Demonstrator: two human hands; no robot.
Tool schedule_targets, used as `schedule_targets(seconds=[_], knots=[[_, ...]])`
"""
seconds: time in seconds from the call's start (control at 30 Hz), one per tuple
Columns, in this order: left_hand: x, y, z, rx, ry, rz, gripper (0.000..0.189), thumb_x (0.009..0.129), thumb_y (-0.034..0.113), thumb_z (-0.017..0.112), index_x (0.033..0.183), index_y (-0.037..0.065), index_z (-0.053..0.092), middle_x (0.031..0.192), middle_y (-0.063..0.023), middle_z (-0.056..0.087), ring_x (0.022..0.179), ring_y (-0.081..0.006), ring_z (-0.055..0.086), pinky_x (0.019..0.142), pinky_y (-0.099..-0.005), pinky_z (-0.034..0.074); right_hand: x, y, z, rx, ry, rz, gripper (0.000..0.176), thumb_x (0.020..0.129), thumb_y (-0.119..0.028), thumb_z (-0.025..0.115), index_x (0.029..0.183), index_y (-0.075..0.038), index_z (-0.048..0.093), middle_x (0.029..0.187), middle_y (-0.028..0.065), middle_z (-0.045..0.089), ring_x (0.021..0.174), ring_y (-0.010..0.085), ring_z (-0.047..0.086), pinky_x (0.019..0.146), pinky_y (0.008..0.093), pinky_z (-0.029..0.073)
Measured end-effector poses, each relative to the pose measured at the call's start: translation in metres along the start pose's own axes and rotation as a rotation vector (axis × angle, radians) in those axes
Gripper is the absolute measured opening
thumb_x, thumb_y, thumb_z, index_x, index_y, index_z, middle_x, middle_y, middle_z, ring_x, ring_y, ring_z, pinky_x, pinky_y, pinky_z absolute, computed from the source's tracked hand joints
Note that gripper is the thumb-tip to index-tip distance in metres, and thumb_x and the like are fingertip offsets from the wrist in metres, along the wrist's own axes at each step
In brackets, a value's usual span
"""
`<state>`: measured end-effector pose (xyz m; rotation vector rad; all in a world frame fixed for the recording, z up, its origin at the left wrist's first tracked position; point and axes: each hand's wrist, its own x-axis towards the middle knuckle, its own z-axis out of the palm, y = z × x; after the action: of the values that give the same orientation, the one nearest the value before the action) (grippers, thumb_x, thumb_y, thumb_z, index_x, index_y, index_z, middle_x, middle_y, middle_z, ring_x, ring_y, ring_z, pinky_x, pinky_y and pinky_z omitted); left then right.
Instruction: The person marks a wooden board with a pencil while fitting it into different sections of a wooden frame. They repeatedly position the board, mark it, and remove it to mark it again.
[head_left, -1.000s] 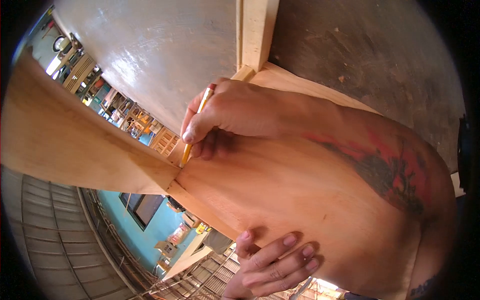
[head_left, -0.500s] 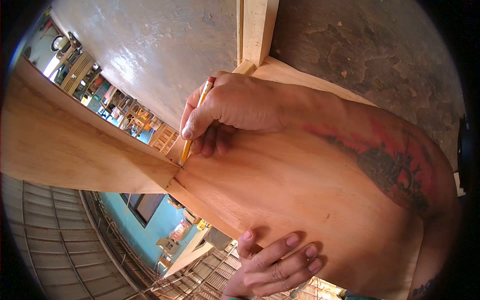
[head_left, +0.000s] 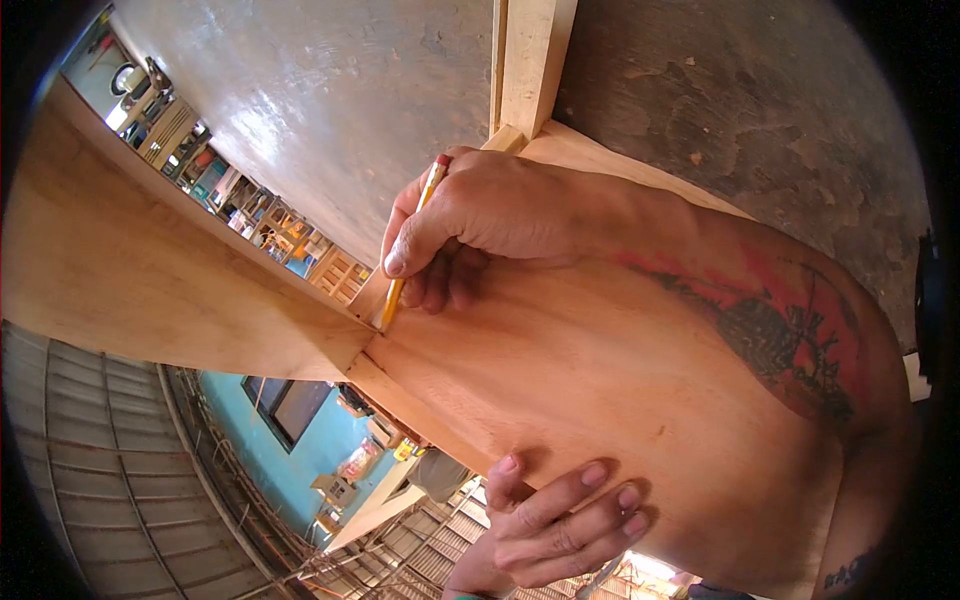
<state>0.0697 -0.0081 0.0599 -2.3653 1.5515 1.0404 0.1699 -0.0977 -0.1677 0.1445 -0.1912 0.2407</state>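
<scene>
The right hand (head_left: 480,220) pinches a pencil (head_left: 410,245), tip on the plywood panel (head_left: 600,370). The left hand (head_left: 560,520) curls its fingers over the panel's edge.

The right hand (head_left: 480,225) and its pencil (head_left: 410,245) now sit slightly further toward 3 o'clock in view. So does the left hand (head_left: 560,530), gripping the plywood panel (head_left: 600,400) edge.
</scene>
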Motion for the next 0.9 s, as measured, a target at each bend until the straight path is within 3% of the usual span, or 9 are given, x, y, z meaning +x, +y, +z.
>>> schedule_targets(seconds=[0.13, 0.27, 0.37, 0.47, 0.67, 0.7, 0.9], knots=[[0.003, -0.001, -0.003, 0.02, -0.026, -0.023, 0.007, 0.082, 0.019, 0.072, 0.088, 0.02, 0.069, 0.092, 0.0015, 0.072, 0.105, -0.021, 0.063, 0.111, -0.0561, 0.029, -0.005, 0.001, 0.011, -0.112, 0.159, -0.034, 0.019, 0.08, -0.009, 0.067, 0.084, 0.009, 0.067, 0.073, 0.018, 0.067, 0.059, 0.0225, 0.066, 0.053, 0.0306, 0.056], [0.001, 0.006, -0.007, 0.073, -0.146, -0.157, 0.007, 0.081, 0.02, 0.073, 0.086, 0.021, 0.07, 0.091, 0.0024, 0.072, 0.105, -0.0195, 0.063, 0.112, -0.0551, 0.028, -0.002, 0.002, -0.008, -0.039, 0.11, 0.057, 0.022, 0.084, -0.019, 0.065, 0.093, 0.001, 0.064, 0.076, 0.013, 0.067, 0.065, 0.0171, 0.065, 0.056, 0.0288, 0.055], [-0.009, 0.008, 0.001, 0.158, -0.225, -0.356, 0.006, 0.08, 0.02, 0.074, 0.085, 0.022, 0.07, 0.091, 0.0031, 0.072, 0.104, -0.0184, 0.063, 0.113, -0.0544, 0.028, -0.027, -0.019, -0.027, -0.079, 0.342, -0.212, 0.021, 0.084, -0.02, 0.066, 0.091, 0.0, 0.064, 0.074, 0.0081, 0.065, 0.064, 0.0143, 0.064, 0.054, 0.0241, 0.052], [-0.007, -0.004, 0.007, 0.118, -0.013, -0.138, 0.007, 0.08, 0.021, 0.074, 0.086, 0.024, 0.071, 0.091, 0.0051, 0.072, 0.103, -0.0188, 0.064, 0.113, -0.0545, 0.028, -0.055, -0.029, -0.042, -0.342, 0.528, -0.327, 0.025, 0.08, -0.024, 0.065, 0.084, 0.001, 0.066, 0.072, 0.01, 0.064, 0.06, 0.0157, 0.06, 0.053, 0.0285, 0.052], [-0.015, -0.019, 0.022, 0.025, 0.297, 0.043, 0.011, 0.079, 0.022, 0.074, 0.086, 0.03, 0.072, 0.09, 0.009, 0.072, 0.1, -0.0195, 0.066, 0.112, -0.0547, 0.029, -0.066, 0.005, -0.084, -0.271, 0.825, -0.351, 0.02, 0.085, -0.021, 0.063, 0.085, 0.0, 0.063, 0.074, 0.0077, 0.064, 0.063, 0.013, 0.06, 0.057, 0.0261, 0.05], [-0.014, -0.017, 0.021, 0.054, 0.289, 0.043, 0.011, 0.079, 0.022, 0.074, 0.086, 0.029, 0.072, 0.09, 0.0086, 0.072, 0.101, -0.0195, 0.065, 0.112, -0.0547, 0.029, -0.068, 0.006, -0.083, -0.286, 0.796, -0.303, 0.022, 0.091, -0.022, 0.063, 0.091, 0.0, 0.061, 0.083, 0.0094, 0.063, 0.074, 0.0147, 0.061, 0.062, 0.0284, 0.052], [-0.007, -0.01, 0.014, 0.125, 0.166, -0.028, 0.012, 0.078, 0.019, 0.075, 0.086, 0.027, 0.071, 0.089, 0.0062, 0.072, 0.101, -0.0193, 0.065, 0.11, -0.0551, 0.032, -0.062, 0.012, -0.081, -0.359, 0.879, -0.291, 0.024, 0.09, -0.023, 0.062, 0.087, 0.0, 0.062, 0.075, 0.0074, 0.062, 0.066, 0.0132, 0.059, 0.057, 0.0272, 0.05]])
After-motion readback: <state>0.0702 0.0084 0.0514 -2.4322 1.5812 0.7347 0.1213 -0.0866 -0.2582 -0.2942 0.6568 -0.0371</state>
